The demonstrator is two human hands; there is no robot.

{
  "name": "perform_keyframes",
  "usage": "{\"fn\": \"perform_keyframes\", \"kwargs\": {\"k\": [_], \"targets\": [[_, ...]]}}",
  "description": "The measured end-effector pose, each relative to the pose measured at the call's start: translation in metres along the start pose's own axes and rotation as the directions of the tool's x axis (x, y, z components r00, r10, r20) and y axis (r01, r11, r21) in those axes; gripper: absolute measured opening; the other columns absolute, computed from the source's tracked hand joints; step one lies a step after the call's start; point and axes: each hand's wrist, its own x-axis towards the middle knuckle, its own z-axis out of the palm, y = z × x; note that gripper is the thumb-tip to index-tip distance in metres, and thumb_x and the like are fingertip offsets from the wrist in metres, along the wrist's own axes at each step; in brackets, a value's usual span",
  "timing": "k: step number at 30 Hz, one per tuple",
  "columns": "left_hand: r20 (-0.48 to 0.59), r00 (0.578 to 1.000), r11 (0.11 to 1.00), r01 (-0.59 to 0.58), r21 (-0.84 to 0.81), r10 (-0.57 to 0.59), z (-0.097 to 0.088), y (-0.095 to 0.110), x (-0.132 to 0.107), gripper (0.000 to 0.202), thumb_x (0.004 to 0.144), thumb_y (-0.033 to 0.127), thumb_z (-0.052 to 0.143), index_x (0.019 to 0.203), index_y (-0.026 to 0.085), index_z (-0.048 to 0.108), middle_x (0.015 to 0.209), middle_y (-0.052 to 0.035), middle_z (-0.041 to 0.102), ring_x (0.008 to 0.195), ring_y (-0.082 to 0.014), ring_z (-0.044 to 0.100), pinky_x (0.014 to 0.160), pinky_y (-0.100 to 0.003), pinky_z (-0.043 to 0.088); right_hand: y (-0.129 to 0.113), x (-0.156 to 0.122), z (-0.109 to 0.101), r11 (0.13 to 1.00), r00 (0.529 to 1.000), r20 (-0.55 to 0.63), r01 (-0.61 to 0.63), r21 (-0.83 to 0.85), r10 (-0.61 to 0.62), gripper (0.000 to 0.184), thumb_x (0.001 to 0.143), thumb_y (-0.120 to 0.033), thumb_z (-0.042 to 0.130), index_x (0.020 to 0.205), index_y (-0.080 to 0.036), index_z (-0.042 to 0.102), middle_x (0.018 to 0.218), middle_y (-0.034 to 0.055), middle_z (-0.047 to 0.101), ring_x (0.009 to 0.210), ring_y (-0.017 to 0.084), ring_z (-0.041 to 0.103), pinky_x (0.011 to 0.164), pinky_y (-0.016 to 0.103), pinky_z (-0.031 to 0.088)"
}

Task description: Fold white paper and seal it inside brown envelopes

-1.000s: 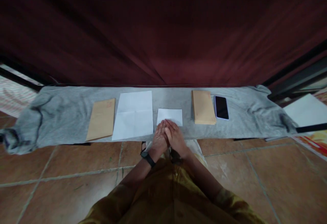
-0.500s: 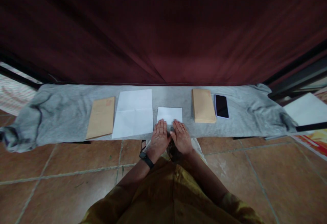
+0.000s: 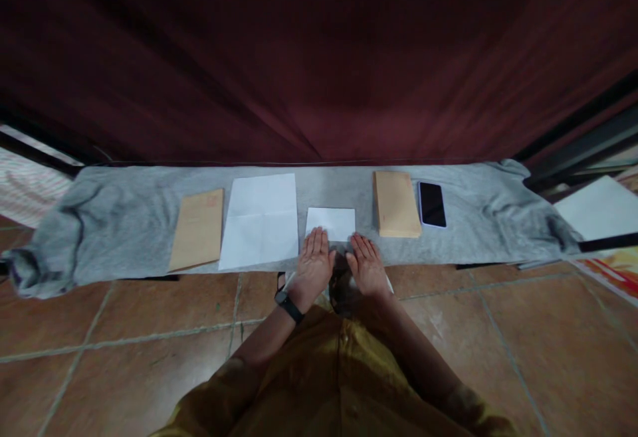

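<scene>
A small folded sheet of white paper (image 3: 331, 222) lies flat on the grey cloth, right in front of me. My left hand (image 3: 315, 264) is open and flat, its fingertips on the paper's near left corner. At the near right corner, my right hand (image 3: 367, 265) lies flat and open, with the fingertips at the paper's edge. To the left is a larger sheet of white paper (image 3: 262, 221) with a crease across it. A stack of brown envelopes (image 3: 397, 204) rests to the right of the folded paper.
A brown envelope (image 3: 198, 228) with red print lies left of the large sheet. A phone (image 3: 432, 204) is beside the envelope stack. Grey cloth (image 3: 134, 204) covers the narrow table, and a dark red curtain (image 3: 319, 58) hangs behind it.
My right hand has slid right across the paper to its near right corner, so the hands are farther apart. My left hand has barely moved.
</scene>
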Motion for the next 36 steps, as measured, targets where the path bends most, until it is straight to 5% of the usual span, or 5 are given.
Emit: {"fn": "perform_keyframes", "kwargs": {"k": [5, 12, 28, 36], "targets": [[0.051, 0.992, 0.993, -0.111, -0.043, 0.113, 0.003, 0.009, 0.022, 0.060, 0.098, 0.021, 0.037, 0.155, 0.004, 0.034, 0.161, -0.0206, 0.036, 0.154, -0.0274, 0.024, 0.125, -0.048, 0.024, -0.012, 0.018, -0.005, 0.999, 0.999, 0.022, 0.031, 0.037, -0.032, 0.053, 0.108, -0.037, 0.029, 0.153, -0.012, 0.043, 0.158, 0.0140, 0.044, 0.150, 0.026, 0.034, 0.123, 0.051, 0.031], [0.110, 0.987, 0.993, -0.117, -0.014, 0.118, 0.012, 0.005, 0.036, 0.061, 0.095, 0.015, 0.036, 0.155, 0.001, 0.034, 0.162, -0.0220, 0.032, 0.155, -0.0280, 0.021, 0.126, -0.047, 0.023, -0.021, 0.052, 0.009, 0.996, 0.997, 0.047, 0.062, 0.058, -0.065, 0.055, 0.108, -0.039, 0.027, 0.150, -0.010, 0.047, 0.156, 0.0140, 0.046, 0.149, 0.024, 0.037, 0.125, 0.046, 0.027], [0.045, 0.997, 0.995, 0.061, 0.084, -0.065, 0.013, -0.019, 0.033, 0.063, 0.103, 0.037, 0.036, 0.152, -0.003, 0.035, 0.162, -0.0248, 0.030, 0.154, -0.0313, 0.022, 0.125, -0.049, 0.024, 0.004, 0.046, 0.010, 0.998, 0.999, -0.035, -0.028, -0.048, 0.026, 0.057, 0.108, -0.041, 0.028, 0.150, -0.007, 0.046, 0.156, 0.0175, 0.046, 0.147, 0.029, 0.038, 0.121, 0.048, 0.032], [0.011, 1.000, 0.995, -0.015, 0.097, 0.014, 0.009, -0.013, 0.043, 0.058, 0.104, 0.034, 0.031, 0.151, 0.000, 0.039, 0.160, -0.0211, 0.037, 0.153, -0.0283, 0.026, 0.126, -0.047, 0.026, 0.001, 0.048, 0.009, 0.999, 0.998, -0.064, -0.027, -0.032, 0.025, 0.057, 0.109, -0.041, 0.026, 0.148, -0.007, 0.049, 0.153, 0.0177, 0.049, 0.146, 0.029, 0.040, 0.120, 0.049, 0.033]]}}
